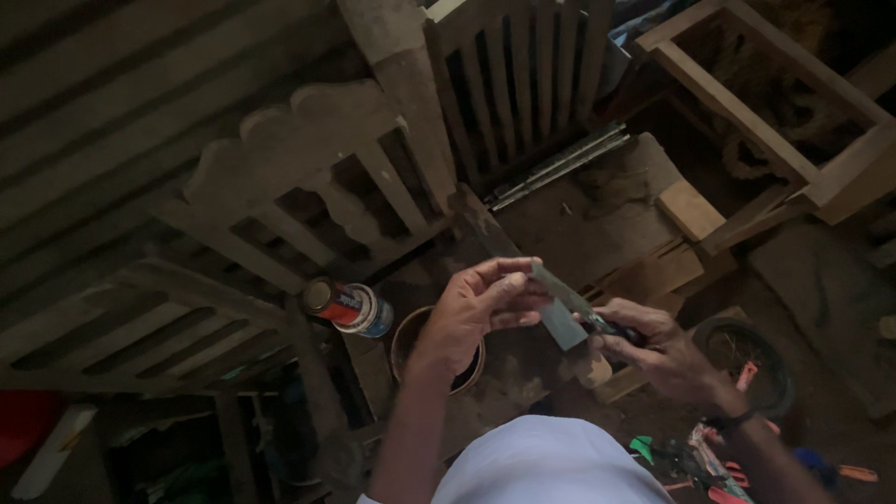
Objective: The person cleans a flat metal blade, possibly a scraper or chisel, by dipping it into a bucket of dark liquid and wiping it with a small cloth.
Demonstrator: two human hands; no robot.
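My right hand (658, 347) grips the dark handle of a flat-bladed tool, a putty knife or scraper (563, 306), its grey blade pointing up and left. My left hand (481, 306) is raised in front of me, and its fingertips pinch the far end of the blade. Both hands hover above a dusty wooden surface. Below them sits a round dark bowl or tin (407, 343), partly hidden by my left wrist.
A red and blue can (347, 306) lies on its side left of the bowl. Carved wooden chair backs (308, 177) and slatted frames lean at left and centre. A bare wooden frame (765, 112) stands at upper right. A small wheel (751, 359) and colourful tools (709, 462) lie lower right.
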